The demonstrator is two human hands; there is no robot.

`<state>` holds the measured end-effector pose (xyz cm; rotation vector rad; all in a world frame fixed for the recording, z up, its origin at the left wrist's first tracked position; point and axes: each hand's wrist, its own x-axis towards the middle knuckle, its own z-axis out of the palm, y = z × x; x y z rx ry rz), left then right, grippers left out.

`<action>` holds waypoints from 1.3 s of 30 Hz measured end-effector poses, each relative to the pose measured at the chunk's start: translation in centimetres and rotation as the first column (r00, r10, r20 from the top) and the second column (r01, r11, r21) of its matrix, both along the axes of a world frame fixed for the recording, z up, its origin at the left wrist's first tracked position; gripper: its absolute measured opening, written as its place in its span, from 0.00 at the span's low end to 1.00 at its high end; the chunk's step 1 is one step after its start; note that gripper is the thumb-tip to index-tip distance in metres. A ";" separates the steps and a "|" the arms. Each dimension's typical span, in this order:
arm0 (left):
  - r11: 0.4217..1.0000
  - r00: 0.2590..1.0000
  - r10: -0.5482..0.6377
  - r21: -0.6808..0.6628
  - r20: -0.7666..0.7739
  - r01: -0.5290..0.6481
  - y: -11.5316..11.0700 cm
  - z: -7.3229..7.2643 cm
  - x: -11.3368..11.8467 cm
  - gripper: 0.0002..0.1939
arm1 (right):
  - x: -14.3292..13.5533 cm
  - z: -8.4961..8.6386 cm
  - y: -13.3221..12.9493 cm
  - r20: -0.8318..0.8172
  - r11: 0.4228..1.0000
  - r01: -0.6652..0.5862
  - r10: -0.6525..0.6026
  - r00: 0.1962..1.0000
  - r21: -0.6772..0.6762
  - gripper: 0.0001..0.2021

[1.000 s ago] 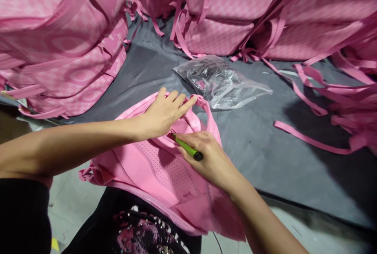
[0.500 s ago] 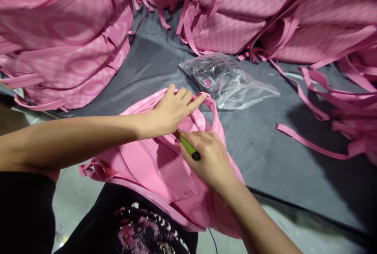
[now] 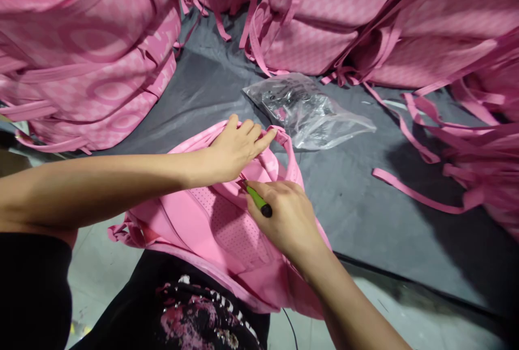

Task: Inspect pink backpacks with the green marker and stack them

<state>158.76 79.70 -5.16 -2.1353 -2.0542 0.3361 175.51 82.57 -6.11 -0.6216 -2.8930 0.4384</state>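
A pink backpack (image 3: pixel 198 231) lies with its dotted back panel up, partly over the table edge and against my lap. My left hand (image 3: pixel 235 147) rests on its top part, fingers spread over the fabric near the strap loop. Closed around a green tool with a black end (image 3: pixel 258 202), my right hand (image 3: pixel 284 212) is just below and to the right of the left one. The tool's tip meets the backpack, and its very end is hard to make out.
Stacked pink backpacks (image 3: pixel 101 74) stand at the left, and more pink backpacks (image 3: pixel 324 9) at the back and right. A clear plastic bag (image 3: pixel 308 117) lies on the grey table cover (image 3: pixel 348 187). Loose pink straps (image 3: pixel 421 193) trail at the right.
The view has shifted slightly, so the bags and straps on the right appear a little further left. Both hands keep their places on the backpack, with the green tool still in my right hand.
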 end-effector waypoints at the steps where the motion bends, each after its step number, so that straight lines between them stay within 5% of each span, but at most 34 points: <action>1: 1.000 1.000 -0.003 0.000 -0.002 0.003 0.0 0.1 0.0 0.46 | 0.0 0.0 -0.1 -0.008 1.000 0.002 -0.002 1.000 0.004 0.07; 8: 0.996 1.000 0.014 -0.093 0.015 -0.012 -0.3 2.0 -0.3 0.51 | 0.6 0.0 -0.7 -0.060 1.000 0.031 -0.030 0.998 0.003 0.08; 14: 0.928 0.973 0.226 -0.313 0.040 -0.202 -0.9 4.4 -1.4 0.70 | 1.1 -1.2 -1.0 -0.235 0.983 0.053 -0.094 0.967 -0.177 0.09; 18: 0.938 0.975 0.223 -0.266 -0.022 -0.221 -1.3 4.3 -0.8 0.67 | -0.5 -3.3 -1.8 -0.447 0.939 -0.013 -0.152 0.882 -0.345 0.12; 22: 0.944 0.973 0.216 -0.239 -0.080 -0.229 -1.3 4.1 -0.2 0.62 | -1.1 -4.4 -2.5 -0.508 0.931 0.028 -0.224 0.832 -0.364 0.14; 32: 0.930 0.992 0.129 -0.347 -0.003 -0.122 -0.5 4.6 -1.6 0.54 | 0.4 -3.0 -1.3 -0.436 0.911 0.007 -0.204 0.877 -0.413 0.11; 39: 0.935 0.991 0.131 -0.330 -0.010 -0.127 -0.2 4.2 -1.7 0.49 | -0.4 -3.7 -2.0 -0.491 0.924 0.052 -0.248 0.835 -0.378 0.12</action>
